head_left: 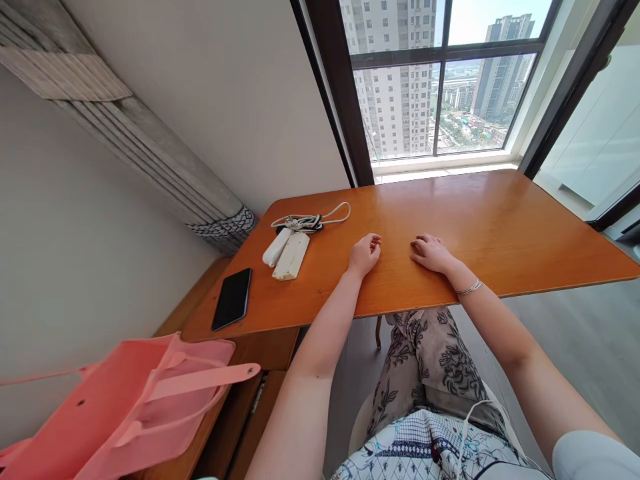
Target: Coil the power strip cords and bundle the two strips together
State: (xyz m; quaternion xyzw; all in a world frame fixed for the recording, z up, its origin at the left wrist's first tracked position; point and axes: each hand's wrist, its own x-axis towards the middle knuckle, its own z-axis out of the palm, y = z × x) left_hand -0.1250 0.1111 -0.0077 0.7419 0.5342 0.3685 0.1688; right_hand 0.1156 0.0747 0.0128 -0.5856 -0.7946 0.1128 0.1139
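My left hand (365,255) rests on its side on the brown wooden table (480,220), fingers loosely curled in with nothing visible in them. Palm down on the same tabletop lies my right hand (431,253), its fingers stretched out and a little apart, holding nothing. A thin bracelet (470,288) circles the right wrist. To the left of my left hand are two white power strips (291,256), side by side, with a bundled white cord (305,223) behind them. A black smartphone (232,299) lies flat near the table's left front edge.
An open pink bag (125,400) stands on a wooden surface at the lower left, its strap reaching toward the table. A curtain (150,153) hangs on the left. Behind the table is a dark-framed window (443,57). My legs are under the table's front edge.
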